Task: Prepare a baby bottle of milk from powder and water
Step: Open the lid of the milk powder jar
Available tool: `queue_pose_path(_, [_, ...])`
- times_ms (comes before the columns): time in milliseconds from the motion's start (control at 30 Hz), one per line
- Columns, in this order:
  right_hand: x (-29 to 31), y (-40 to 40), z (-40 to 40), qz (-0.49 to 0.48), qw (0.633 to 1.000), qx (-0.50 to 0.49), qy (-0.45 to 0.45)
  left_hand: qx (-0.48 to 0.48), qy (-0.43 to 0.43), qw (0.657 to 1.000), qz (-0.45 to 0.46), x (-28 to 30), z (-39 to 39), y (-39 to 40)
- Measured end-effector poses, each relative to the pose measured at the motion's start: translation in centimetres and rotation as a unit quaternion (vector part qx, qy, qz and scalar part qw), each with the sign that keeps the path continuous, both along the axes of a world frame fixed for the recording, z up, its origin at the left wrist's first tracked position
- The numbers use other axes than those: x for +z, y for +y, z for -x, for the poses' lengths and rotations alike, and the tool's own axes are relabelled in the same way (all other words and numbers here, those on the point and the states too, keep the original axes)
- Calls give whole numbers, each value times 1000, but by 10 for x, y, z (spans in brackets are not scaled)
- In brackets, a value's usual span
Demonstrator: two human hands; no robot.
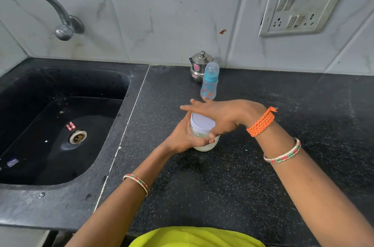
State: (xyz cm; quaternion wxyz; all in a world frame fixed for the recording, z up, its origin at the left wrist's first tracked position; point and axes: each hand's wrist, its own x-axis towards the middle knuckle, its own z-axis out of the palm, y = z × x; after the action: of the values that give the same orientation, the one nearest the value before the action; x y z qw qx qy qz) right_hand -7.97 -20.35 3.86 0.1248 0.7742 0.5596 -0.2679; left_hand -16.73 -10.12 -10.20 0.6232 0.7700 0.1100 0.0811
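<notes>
A small clear jar of white powder (204, 146) with a white lid (200, 122) stands on the black counter (263, 176). My left hand (183, 139) wraps around the jar's body. My right hand (220, 116) lies over the lid, thumb against the lid's rim and fingers stretched out to the left. Behind them stands a capped baby bottle (210, 83), blue collar and clear dome cap, upright and free of both hands. A small steel pot (199, 65) with a lid sits just behind the bottle by the wall.
A black sink (60, 125) with a drain fills the left side, with a steel tap (60, 22) above it. A switch and socket panel (299, 10) is on the tiled wall at the right.
</notes>
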Motion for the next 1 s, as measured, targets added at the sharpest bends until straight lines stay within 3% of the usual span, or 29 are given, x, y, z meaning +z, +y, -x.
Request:
queue_pose_path(100, [-8,-2,2,-65,993,-94,-29,4,4,1000,-15,-2,0,3])
queue_pose_path(167, [-13,-3,4,-118,985,-100,-77,8,2,1000,-13,-4,0,4])
queue_pose_path(233, [-13,-5,6,-162,985,-51,-43,5,-2,1000,-10,-6,-1,3])
queue_pose_path(300, [-12,-6,4,-144,989,-13,27,3,-6,1000,-5,-7,-2,1])
queue_pose_path(367, [-13,-7,6,-111,993,7,37,4,-15,1000,1,-6,-2,-1])
queue_pose_path(500, [-25,-15,1,-156,987,-42,22,-19,-16,1000,0,0,1,-1])
queue_pose_path(600, [-42,-26,-13,-186,973,-102,91,-59,23,998,-28,16,8,6])
queue_pose_path(700, [-68,-40,-21,-251,919,-188,238,-42,30,997,-59,41,15,26])
queue_pose_path(833, [-113,-48,-11,-357,831,-257,341,-72,-23,987,-142,80,14,34])
queue_pose_path(900, [-129,-45,-4,-403,801,-288,337,-147,4,956,-254,92,4,24])
queue_pose_path(1000, [-132,-35,0,-448,787,-318,280,-203,52,885,-416,103,-15,16])
